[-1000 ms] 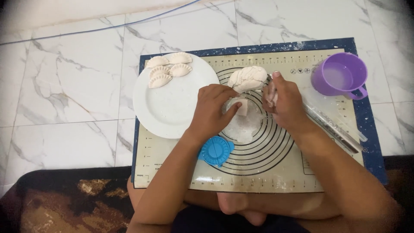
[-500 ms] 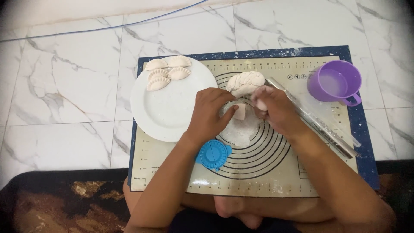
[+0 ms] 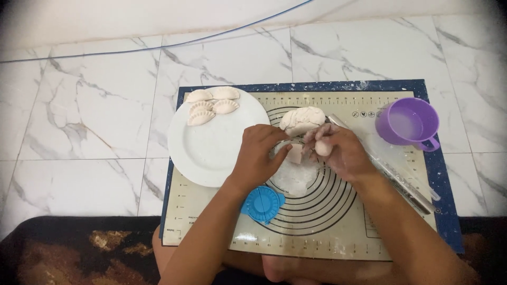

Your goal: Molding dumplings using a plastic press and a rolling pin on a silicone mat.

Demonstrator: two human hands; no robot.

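Observation:
My left hand [image 3: 257,154] rests on the baking mat [image 3: 211,221], its fingertips pinching a small pale piece of dough [image 3: 294,154] over a floured patch. My right hand [image 3: 340,150] is curled around a small ball of dough [image 3: 323,147] right beside it. A larger lump of dough [image 3: 302,119] lies just beyond both hands. A white plate [image 3: 211,150] to the left carries several shaped dumplings [image 3: 211,104] at its far edge. A blue round dumpling press [image 3: 262,203] lies near my left wrist.
A purple cup [image 3: 407,124] stands at the mat's far right. A clear rolling pin [image 3: 401,182] lies diagonally under my right forearm. White marble floor tiles surround the mat, with a blue cable [image 3: 158,46] along the far side and a dark patterned rug [image 3: 63,248] at the near edge.
My right hand has come down from beside the large lump and now curls around a small dough ball. My left hand stays on the piece at the mat's middle.

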